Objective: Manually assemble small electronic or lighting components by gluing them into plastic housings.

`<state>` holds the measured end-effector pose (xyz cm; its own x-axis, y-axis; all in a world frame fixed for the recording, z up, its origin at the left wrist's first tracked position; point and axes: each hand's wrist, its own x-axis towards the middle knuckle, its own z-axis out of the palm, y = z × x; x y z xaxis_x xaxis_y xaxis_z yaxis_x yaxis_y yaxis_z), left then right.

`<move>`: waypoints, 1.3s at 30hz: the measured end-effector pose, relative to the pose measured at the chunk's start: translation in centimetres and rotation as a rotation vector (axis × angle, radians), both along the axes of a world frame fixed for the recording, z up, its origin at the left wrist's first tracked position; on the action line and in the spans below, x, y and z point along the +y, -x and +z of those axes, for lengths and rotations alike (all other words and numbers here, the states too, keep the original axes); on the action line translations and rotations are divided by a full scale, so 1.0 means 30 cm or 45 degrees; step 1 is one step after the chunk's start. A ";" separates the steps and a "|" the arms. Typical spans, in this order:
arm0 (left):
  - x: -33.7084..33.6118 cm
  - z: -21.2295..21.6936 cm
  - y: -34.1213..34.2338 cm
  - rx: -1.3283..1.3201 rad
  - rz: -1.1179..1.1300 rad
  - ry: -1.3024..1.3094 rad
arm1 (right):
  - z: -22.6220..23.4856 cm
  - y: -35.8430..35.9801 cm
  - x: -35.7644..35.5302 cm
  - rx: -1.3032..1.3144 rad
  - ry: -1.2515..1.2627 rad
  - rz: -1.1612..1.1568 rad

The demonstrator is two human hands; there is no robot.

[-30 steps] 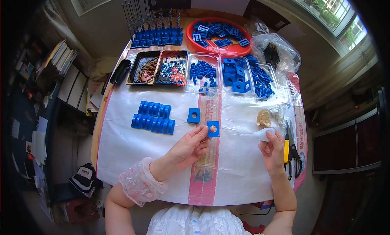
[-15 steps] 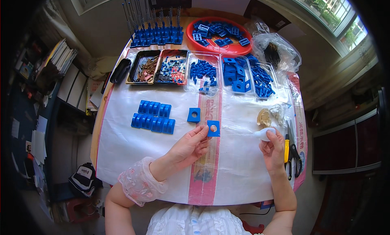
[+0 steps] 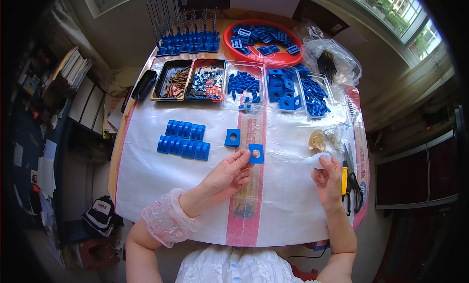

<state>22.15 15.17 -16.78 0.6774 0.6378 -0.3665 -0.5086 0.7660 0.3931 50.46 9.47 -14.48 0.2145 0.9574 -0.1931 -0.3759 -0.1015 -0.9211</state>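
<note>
Left hand (image 3: 225, 171): edge-pinching square blue plastic plate (image 3: 260, 156), prolly for visibility
Right hand (image 3: 329, 179): gripping rounded white plastic bottle (image 3: 316, 161), plate's right

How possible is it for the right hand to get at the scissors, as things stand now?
Probably yes, but not freely: the scissors lie just to the right of the right hand, which holds a small white object, and a yellow-handled tool lies between them.
</note>
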 end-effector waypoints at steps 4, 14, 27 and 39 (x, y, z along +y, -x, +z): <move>0.000 0.006 -0.003 0.039 0.023 0.014 | 0.002 0.000 -0.001 0.006 0.001 0.008; 0.000 -0.005 -0.002 0.010 0.020 0.000 | -0.003 -0.007 -0.001 0.105 -0.054 -0.004; -0.006 -0.029 -0.008 0.012 -0.028 -0.045 | -0.010 0.036 -0.013 0.078 -0.039 0.041; -0.007 -0.034 -0.001 0.011 -0.078 -0.096 | -0.013 0.045 -0.012 0.058 -0.032 0.049</move>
<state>22.18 14.95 -17.80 0.7133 0.6210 -0.3249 -0.4578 0.7639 0.4549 49.10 9.10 -14.88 0.1692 0.9694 -0.1779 -0.4136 -0.0940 -0.9056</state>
